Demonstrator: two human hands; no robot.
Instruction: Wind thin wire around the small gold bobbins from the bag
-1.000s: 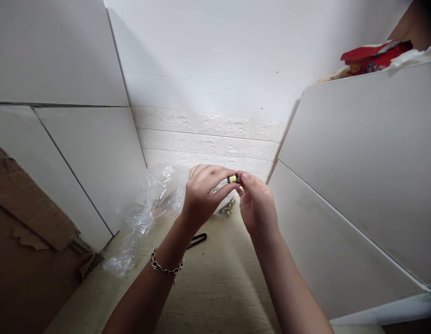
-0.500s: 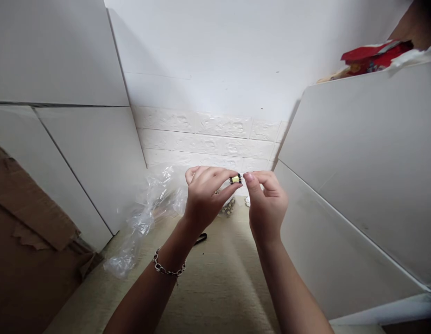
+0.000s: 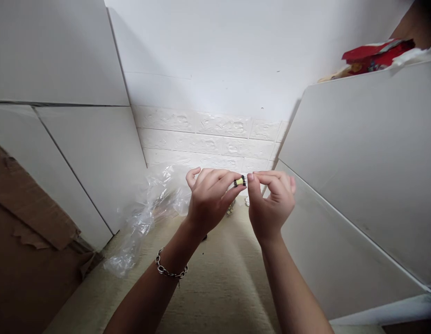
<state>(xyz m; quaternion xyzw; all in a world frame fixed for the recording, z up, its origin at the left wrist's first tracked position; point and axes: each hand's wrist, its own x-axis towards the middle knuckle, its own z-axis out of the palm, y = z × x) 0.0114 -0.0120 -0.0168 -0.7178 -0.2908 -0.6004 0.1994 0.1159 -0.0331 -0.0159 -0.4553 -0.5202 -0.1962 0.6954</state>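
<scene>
Between the thumb and index finger of my left hand is a small component with a yellow middle, black ends and thin metal pins. My right hand is beside its right end, thumb and index finger pressed together at the pins. Whatever those right fingertips pinch is too small to make out. Below and behind my left hand, a small part of a pile of similar yellow and black pieces shows.
A crumpled clear plastic bag lies at the left on the pale surface. Grey-white panels stand on both sides, with brown cardboard at the far left. A red packet rests on the right panel.
Both hands have shifted slightly; my left hand has moved a little right with the component. My left hand now covers more of the pile and most of the black object below it.
</scene>
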